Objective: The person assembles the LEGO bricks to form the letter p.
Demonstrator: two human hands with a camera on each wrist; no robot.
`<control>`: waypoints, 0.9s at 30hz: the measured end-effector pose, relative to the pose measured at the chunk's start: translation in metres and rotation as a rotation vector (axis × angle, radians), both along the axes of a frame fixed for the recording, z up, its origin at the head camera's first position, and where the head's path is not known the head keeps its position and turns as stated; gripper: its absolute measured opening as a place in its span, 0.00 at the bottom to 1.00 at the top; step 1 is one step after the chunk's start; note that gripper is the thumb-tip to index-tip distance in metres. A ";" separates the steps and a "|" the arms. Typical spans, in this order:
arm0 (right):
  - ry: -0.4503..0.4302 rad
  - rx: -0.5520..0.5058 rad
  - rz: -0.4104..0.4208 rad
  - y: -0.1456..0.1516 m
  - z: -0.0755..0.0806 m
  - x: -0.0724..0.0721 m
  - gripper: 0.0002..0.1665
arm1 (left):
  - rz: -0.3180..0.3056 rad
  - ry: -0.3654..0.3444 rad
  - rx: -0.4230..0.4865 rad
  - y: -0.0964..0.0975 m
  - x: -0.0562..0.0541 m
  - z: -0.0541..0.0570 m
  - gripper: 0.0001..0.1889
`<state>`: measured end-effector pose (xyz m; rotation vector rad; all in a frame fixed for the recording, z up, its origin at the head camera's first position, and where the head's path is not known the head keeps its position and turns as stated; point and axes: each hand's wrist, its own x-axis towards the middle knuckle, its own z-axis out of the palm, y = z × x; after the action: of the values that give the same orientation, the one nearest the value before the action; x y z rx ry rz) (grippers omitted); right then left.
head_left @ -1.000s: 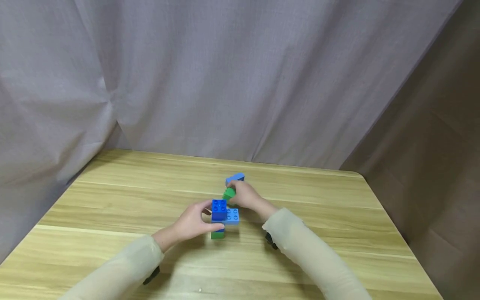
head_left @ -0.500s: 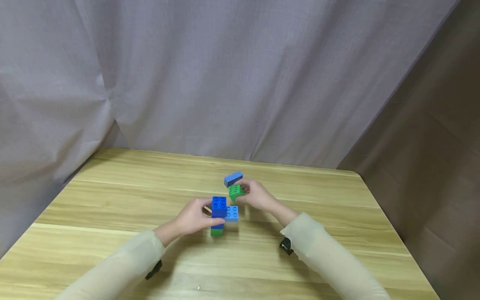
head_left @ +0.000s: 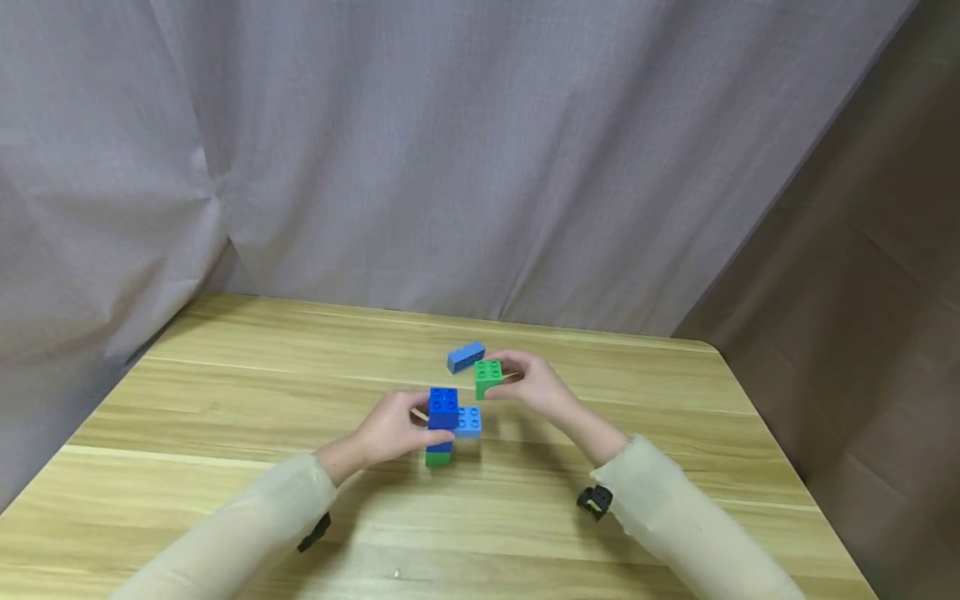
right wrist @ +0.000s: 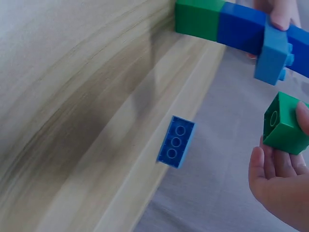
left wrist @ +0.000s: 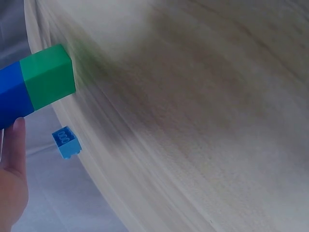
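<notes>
My left hand point(head_left: 393, 427) grips a stack of toy building bricks between thumb and fingers. A green brick point(left wrist: 50, 76) forms its bottom, with a dark blue brick point(right wrist: 241, 26) above it. Over that a light blue brick point(head_left: 468, 422) juts out to the right, studs up, and another dark blue brick point(head_left: 443, 407) tops the stack. My right hand point(head_left: 538, 387) pinches a loose green brick point(head_left: 488, 379) just behind and right of the stack. Its studs face up in the head view, and its hollow underside shows in the right wrist view.
Another light blue brick point(head_left: 466, 357) lies on its side farther back on the wooden table point(head_left: 247, 392), hollow side showing. A grey curtain point(head_left: 360, 167) hangs along the table's back edge. Dark wrist devices point(head_left: 596, 502) are strapped beneath the sleeves.
My right hand has drawn the green brick away from the lying blue brick, to the right, and turned it studs up. My left hand still holds the stack, hardly moved.
</notes>
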<state>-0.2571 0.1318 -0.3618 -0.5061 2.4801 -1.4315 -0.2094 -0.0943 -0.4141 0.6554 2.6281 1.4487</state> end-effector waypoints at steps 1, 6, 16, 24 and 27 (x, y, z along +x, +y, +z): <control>0.004 -0.004 0.000 0.001 0.001 0.001 0.28 | -0.002 0.000 0.003 0.000 0.000 0.000 0.19; -0.009 -0.026 0.002 0.006 0.006 0.006 0.29 | -0.004 -0.004 0.009 0.001 0.000 0.000 0.18; -0.035 -0.041 0.025 0.010 0.016 0.020 0.27 | 0.008 0.004 0.008 0.003 0.001 0.002 0.17; -0.038 -0.017 0.051 0.009 0.012 0.025 0.27 | 0.000 0.033 0.000 0.005 0.002 0.003 0.18; -0.031 0.000 0.050 0.008 0.009 0.026 0.27 | -0.007 0.035 -0.003 0.005 0.001 0.002 0.18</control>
<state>-0.2308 0.1401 -0.3524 -0.5380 2.4253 -1.4103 -0.2079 -0.0891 -0.4121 0.6957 2.6511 1.4442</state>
